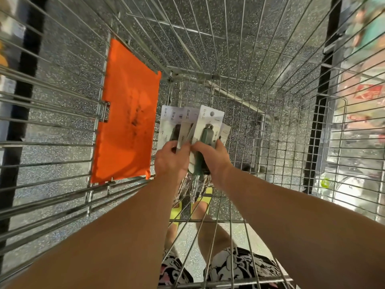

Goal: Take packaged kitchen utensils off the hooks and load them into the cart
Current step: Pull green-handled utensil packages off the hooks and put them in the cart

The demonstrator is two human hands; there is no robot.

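Observation:
I look straight down into a wire shopping cart [245, 113]. Both my hands reach into its basket and hold a fanned stack of packaged kitchen utensils [195, 126], white cards with dark green handles. My left hand [171, 160] pinches the left packs near their lower part. My right hand [210, 158] grips the right packs round a green handle. The shiny lower ends of the packs hang below my hands.
An orange plastic flap [127, 115] lies on the cart's child seat at the left. Speckled grey floor shows through the wires. Shelves with goods [360, 113] stand at the right. My feet in yellow sandals [177, 211] show below the cart.

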